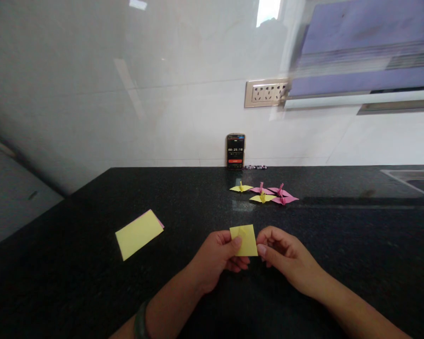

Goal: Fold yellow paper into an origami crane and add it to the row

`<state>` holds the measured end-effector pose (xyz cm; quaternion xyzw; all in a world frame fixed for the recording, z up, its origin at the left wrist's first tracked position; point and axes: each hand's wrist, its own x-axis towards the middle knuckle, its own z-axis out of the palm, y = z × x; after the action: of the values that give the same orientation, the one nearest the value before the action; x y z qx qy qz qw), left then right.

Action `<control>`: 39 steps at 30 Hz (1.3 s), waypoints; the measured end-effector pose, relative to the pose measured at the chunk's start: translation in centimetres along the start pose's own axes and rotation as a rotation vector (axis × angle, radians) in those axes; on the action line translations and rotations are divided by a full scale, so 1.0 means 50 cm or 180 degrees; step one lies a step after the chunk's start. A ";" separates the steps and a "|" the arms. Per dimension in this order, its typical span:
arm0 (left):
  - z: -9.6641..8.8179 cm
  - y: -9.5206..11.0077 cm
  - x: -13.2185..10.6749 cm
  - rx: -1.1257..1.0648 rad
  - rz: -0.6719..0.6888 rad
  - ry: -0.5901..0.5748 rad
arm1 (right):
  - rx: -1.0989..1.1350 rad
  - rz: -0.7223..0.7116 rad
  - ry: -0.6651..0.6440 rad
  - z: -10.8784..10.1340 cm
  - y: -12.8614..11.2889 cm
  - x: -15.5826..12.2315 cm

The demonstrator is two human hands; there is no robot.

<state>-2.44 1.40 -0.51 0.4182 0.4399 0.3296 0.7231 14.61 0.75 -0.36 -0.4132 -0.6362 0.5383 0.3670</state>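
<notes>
A small folded yellow paper [246, 239] is held just above the black counter [74, 282]. My left hand [215, 259] pinches its left edge between thumb and fingers. My right hand [282, 256] is closed on its right edge. Both hands sit near the counter's front middle. Behind them lie several folded paper cranes, yellow [240, 188] and pink [282, 195], in a small group.
A stack of yellow and pink paper sheets [138, 233] lies to the left. A phone [235, 150] showing a timer leans against the tiled wall. A socket plate [266, 92] is on the wall. A sink edge [410, 178] shows far right.
</notes>
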 end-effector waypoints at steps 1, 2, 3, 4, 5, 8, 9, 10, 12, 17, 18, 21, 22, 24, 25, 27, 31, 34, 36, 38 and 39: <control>0.000 0.000 0.000 -0.0010 0.0003 -0.0008 | -0.0012 0.0000 0.0006 0.000 0.001 0.000; 0.000 0.001 0.000 -0.0019 0.0004 -0.0010 | -0.0019 0.0000 0.0003 0.000 0.001 -0.001; 0.000 0.001 0.000 -0.0024 0.0002 -0.0010 | -0.0021 -0.0002 -0.0003 0.001 0.002 -0.001; 0.000 0.002 -0.001 -0.0027 0.0002 -0.0008 | -0.0021 -0.0005 -0.0014 0.001 0.003 -0.001; 0.000 0.002 -0.001 -0.0032 0.0000 -0.0007 | -0.0015 0.0000 -0.0023 0.001 0.003 -0.001; -0.001 0.001 -0.001 -0.0086 -0.0027 -0.0047 | 0.0038 0.0044 -0.0060 0.002 0.006 0.000; -0.001 0.000 -0.001 -0.0108 -0.0035 -0.0073 | 0.0063 0.0064 -0.0075 0.002 0.007 0.001; -0.002 0.000 -0.001 -0.0126 -0.0040 -0.0091 | 0.0084 0.0082 -0.0094 0.002 0.007 0.001; -0.003 -0.001 -0.001 -0.0146 -0.0038 -0.0105 | 0.0121 0.0096 -0.0104 0.002 0.009 0.002; -0.003 0.001 -0.001 -0.0198 -0.0081 -0.0128 | 0.0257 0.0029 -0.0072 0.004 0.003 0.001; -0.003 0.002 -0.001 -0.0201 -0.0087 -0.0137 | 0.0290 0.0017 -0.0093 0.004 0.001 0.001; -0.002 0.002 -0.002 -0.0177 -0.0075 -0.0140 | 0.0336 0.0027 -0.0164 0.006 -0.004 -0.001; -0.002 0.002 -0.003 -0.0171 -0.0070 -0.0131 | 0.0329 0.0037 -0.0164 0.006 -0.004 -0.002; -0.002 0.002 -0.003 -0.0168 -0.0065 -0.0122 | 0.0298 0.0049 -0.0144 0.005 -0.003 -0.002; -0.001 0.003 -0.003 -0.0171 -0.0058 -0.0122 | 0.0281 0.0049 -0.0135 0.005 -0.001 -0.002; -0.001 0.004 -0.003 -0.0171 -0.0054 -0.0117 | 0.0260 0.0047 -0.0144 0.003 0.001 -0.002; 0.001 0.006 -0.004 -0.0185 -0.0113 -0.0109 | 0.0254 0.0038 -0.0157 0.003 0.004 0.000; 0.000 0.006 -0.004 -0.0217 -0.0123 -0.0126 | 0.0256 0.0047 -0.0167 0.005 0.006 0.000; 0.000 0.006 -0.004 -0.0214 -0.0118 -0.0123 | 0.0266 -0.0023 -0.0101 0.005 0.006 0.000; 0.000 0.006 -0.004 -0.0181 -0.0115 -0.0096 | 0.0092 -0.0258 0.0121 0.004 0.004 -0.002; 0.000 0.006 -0.004 -0.0141 -0.0114 -0.0076 | -0.0126 -0.0447 0.0223 0.002 0.003 -0.003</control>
<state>-2.56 1.36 -0.15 0.3981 0.4313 0.3213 0.7432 14.59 0.60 -0.51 -0.3933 -0.6610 0.4838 0.4176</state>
